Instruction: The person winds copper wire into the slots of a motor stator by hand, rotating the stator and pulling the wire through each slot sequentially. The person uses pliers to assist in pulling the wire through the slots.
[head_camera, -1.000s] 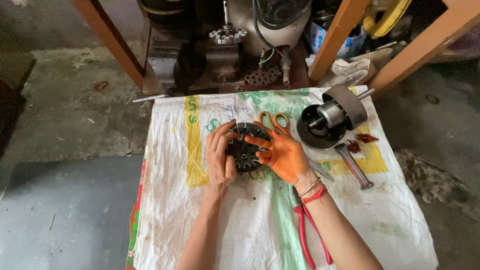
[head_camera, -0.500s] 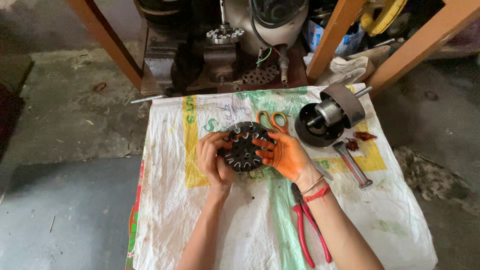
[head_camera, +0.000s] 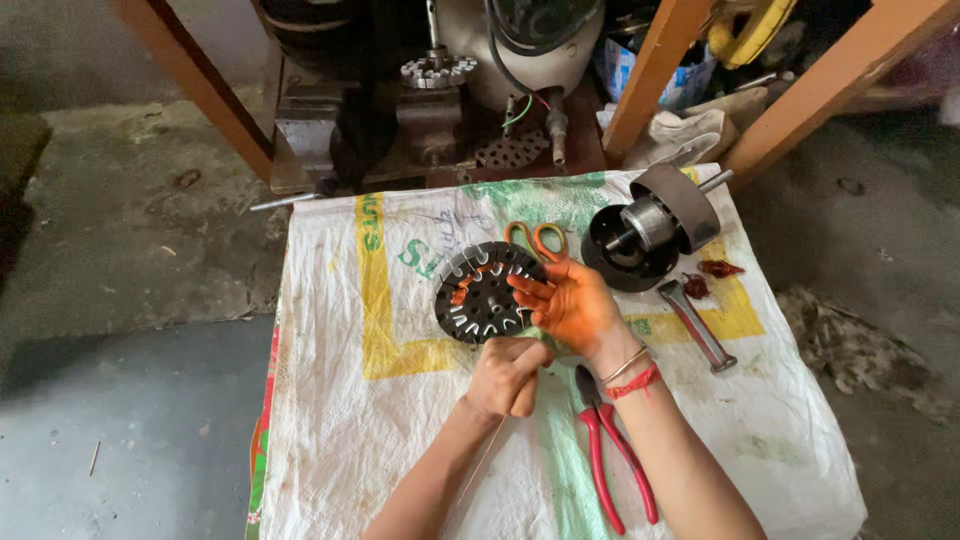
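Currently the right hand (head_camera: 575, 308), stained orange, steadies the black slotted stator disc (head_camera: 485, 292) upright on the white woven sack (head_camera: 330, 400), fingers spread against its face. Just below, the left hand (head_camera: 507, 375) is closed, its grip pinching a thin wire (head_camera: 480, 462). Red pliers (head_camera: 610, 460) lie near the right wrist.

Matt black metal stator (head_camera: 485, 292), woven plastic sack (head_camera: 400, 420), glossy red-handled pliers (head_camera: 610, 455), rough concrete floor (head_camera: 120, 400).
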